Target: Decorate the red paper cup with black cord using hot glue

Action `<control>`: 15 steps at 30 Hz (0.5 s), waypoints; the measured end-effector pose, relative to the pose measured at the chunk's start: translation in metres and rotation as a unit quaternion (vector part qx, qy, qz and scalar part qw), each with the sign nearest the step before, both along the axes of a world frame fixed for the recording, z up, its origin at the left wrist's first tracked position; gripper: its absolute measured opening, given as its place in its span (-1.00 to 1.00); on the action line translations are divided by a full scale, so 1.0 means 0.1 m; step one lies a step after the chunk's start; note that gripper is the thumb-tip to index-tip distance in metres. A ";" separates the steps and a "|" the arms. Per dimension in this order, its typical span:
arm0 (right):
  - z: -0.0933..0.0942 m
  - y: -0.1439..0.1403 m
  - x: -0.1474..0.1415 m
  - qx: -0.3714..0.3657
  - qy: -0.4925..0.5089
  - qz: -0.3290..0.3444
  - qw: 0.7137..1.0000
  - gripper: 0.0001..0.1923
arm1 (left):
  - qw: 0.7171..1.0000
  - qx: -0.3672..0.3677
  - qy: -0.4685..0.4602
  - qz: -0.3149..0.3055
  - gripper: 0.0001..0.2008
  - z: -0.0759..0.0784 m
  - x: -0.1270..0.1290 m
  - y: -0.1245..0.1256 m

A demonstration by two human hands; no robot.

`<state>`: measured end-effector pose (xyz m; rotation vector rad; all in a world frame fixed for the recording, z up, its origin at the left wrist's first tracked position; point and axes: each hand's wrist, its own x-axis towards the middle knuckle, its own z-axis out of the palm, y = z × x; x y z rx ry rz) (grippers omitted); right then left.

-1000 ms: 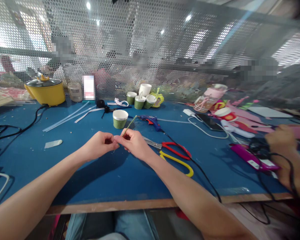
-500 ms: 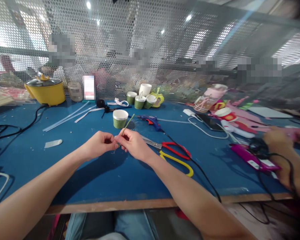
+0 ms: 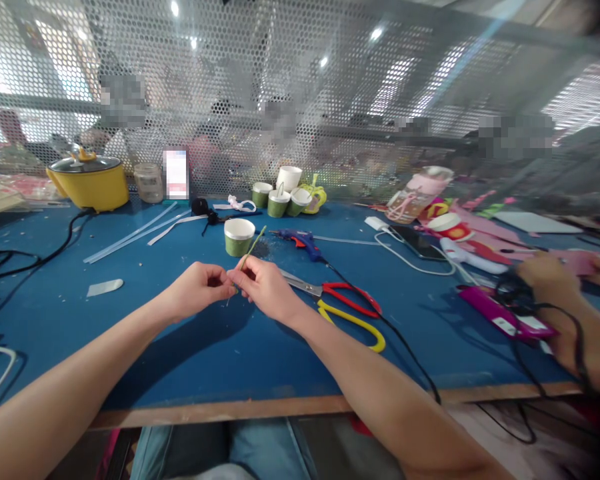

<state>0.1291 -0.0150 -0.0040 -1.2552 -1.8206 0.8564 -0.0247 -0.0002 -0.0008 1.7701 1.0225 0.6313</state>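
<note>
Between my two hands is a thin green stem [image 3: 256,241], slanting up to the right past the fingertips. My right hand [image 3: 264,283] pinches it with thumb and fingers. My left hand [image 3: 200,288] is closed at the stem's lower end, its fingertips touching those of the right. Just beyond my hands stands a small white cup with a green lower part [image 3: 239,239], upright. Scissors [image 3: 350,300] with one red and one yellow handle lie to the right, partly behind my right wrist. A blue glue gun [image 3: 300,241] rests farther back, its cord running toward the table's front edge.
Several small green-and-white cups [image 3: 279,202] stand at the back. A yellow electric pot [image 3: 89,181], a glass jar [image 3: 149,183] and a lit phone [image 3: 176,175] are at left. Clear strips [image 3: 130,235] lie nearby. Another person's hand [image 3: 547,277] is at right, by a purple box [image 3: 503,313].
The view has shifted very slightly. My hands keep the same pinch on the green stem, and nothing on the table has visibly moved.
</note>
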 end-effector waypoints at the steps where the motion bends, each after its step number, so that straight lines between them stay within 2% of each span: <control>1: 0.01 0.00 0.00 -0.007 0.008 0.000 1.000 -0.80 | 1.000 0.005 -0.001 0.000 -0.83 0.01 0.00 0.00; 8: 0.04 0.00 0.02 -0.057 0.061 0.008 0.996 -0.79 | 0.998 0.034 0.013 -0.049 -0.86 0.08 -0.05 0.01; 15: 0.05 0.00 0.02 -0.060 0.059 0.004 0.996 -0.78 | 0.995 0.074 0.047 -0.049 -0.85 0.10 -0.08 0.02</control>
